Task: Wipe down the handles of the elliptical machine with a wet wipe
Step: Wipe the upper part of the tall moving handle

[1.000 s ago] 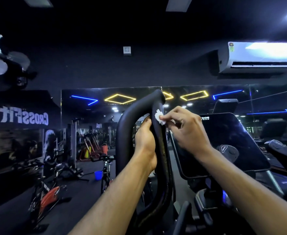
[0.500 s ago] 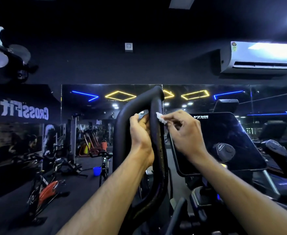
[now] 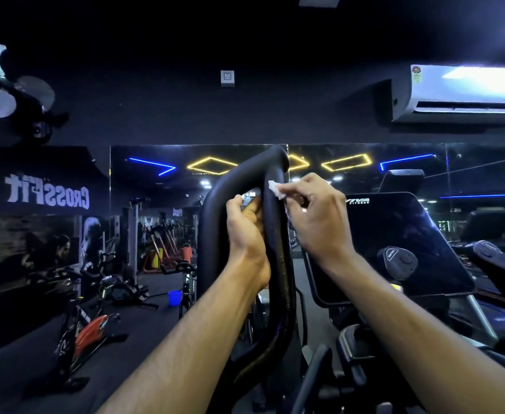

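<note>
The elliptical's black loop-shaped handle [image 3: 276, 264] stands upright in the middle of the view. My left hand [image 3: 246, 234] reaches through the loop and grips its right bar from the left side. My right hand [image 3: 317, 216] pinches a small white wet wipe [image 3: 275, 188] and presses it against the upper part of that same bar, just below the top bend. The wipe is crumpled and mostly hidden by my fingertips.
The machine's dark console screen [image 3: 394, 243] stands right of the handle, and a second black handle [image 3: 502, 264] rises at the far right. Spin bikes [image 3: 87, 333] and a blue bucket [image 3: 174, 297] stand on the floor at left. A mirror wall lies ahead.
My right hand has slid the wipe a little up the bar toward the top bend. My left hand keeps its grip on the bar, and the view has tilted slightly.
</note>
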Motion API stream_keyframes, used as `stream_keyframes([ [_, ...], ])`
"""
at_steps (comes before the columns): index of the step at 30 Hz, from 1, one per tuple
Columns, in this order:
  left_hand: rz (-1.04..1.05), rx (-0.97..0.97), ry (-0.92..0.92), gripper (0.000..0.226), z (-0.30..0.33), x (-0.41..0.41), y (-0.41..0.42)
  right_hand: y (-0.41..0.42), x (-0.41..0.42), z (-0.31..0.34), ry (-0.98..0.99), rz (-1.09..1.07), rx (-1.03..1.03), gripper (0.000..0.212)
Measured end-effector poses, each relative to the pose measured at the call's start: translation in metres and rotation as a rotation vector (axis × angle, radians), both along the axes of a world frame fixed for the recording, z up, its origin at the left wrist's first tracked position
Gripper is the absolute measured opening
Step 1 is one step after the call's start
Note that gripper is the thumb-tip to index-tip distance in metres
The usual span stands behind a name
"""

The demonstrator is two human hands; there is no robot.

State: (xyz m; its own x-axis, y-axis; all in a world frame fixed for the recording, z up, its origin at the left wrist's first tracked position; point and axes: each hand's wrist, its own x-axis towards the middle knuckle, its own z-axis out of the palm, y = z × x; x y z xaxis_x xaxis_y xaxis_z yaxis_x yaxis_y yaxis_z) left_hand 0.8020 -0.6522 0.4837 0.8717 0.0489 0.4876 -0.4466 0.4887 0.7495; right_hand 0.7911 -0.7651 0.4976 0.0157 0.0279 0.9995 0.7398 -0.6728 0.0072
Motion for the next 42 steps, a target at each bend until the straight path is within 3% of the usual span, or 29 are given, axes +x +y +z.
stream_keyframes([
  [5, -0.039, -0.009, 0.01, 0.069, 0.0, 0.002, 0.0, -0.016, -0.01, -0.029, -0.04, -0.051, -0.271, 0.023],
  [11, -0.011, -0.008, 0.001, 0.072, 0.0, -0.001, -0.001, -0.007, -0.006, -0.019, 0.08, 0.106, 0.057, 0.023],
  [16, -0.062, -0.057, 0.006, 0.072, 0.001, 0.002, 0.0, -0.008, -0.016, -0.045, -0.045, 0.05, -0.155, 0.022],
  [22, 0.0, -0.03, 0.002, 0.07, -0.001, 0.002, -0.001, -0.004, -0.01, -0.029, 0.102, 0.077, 0.077, 0.027],
  [28, -0.059, -0.085, 0.006, 0.069, 0.0, 0.001, -0.001, -0.015, -0.018, -0.055, -0.031, -0.001, -0.257, 0.022],
  [33, -0.039, -0.073, 0.0, 0.067, 0.0, 0.0, -0.002, -0.012, -0.013, -0.047, 0.081, 0.065, 0.006, 0.025],
  [35, -0.059, -0.075, 0.006, 0.067, 0.001, 0.0, -0.001, -0.003, -0.014, -0.045, 0.036, 0.038, -0.024, 0.023],
  [39, -0.057, -0.077, 0.035, 0.069, 0.001, -0.002, -0.001, -0.011, -0.025, -0.065, -0.039, -0.023, -0.301, 0.025],
  [42, -0.033, -0.065, 0.021, 0.068, 0.0, -0.002, -0.002, -0.019, -0.025, -0.07, 0.029, 0.03, -0.177, 0.025],
])
